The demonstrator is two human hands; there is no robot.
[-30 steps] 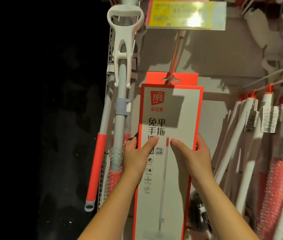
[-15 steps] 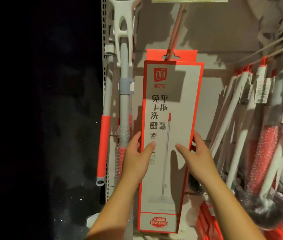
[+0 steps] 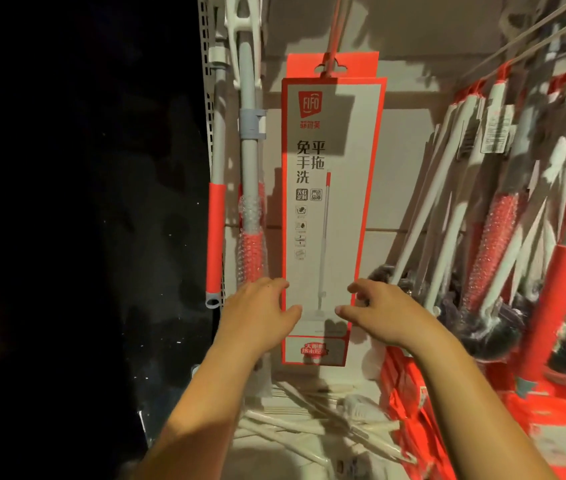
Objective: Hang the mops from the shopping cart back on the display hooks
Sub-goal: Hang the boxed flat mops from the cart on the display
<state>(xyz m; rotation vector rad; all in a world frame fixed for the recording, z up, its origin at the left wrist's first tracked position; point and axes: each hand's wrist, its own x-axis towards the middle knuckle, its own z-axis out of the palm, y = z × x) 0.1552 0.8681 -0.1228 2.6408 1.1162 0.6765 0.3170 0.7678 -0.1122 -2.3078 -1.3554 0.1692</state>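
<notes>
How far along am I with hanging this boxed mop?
Done: the boxed mop hangs by its top tab on the red hook. In hand: the left hand and right hand flank its lower edges with fingers spread, barely touching. Left: let go; the cart is out of view, so remaining mops are unknown.

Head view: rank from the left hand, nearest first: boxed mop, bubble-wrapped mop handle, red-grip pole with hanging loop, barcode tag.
From the left hand:
1. Boxed mop, at its fingertips.
2. Bubble-wrapped mop handle, just above.
3. Red-grip pole, further left.
4. Barcode tag, far upper right.
</notes>
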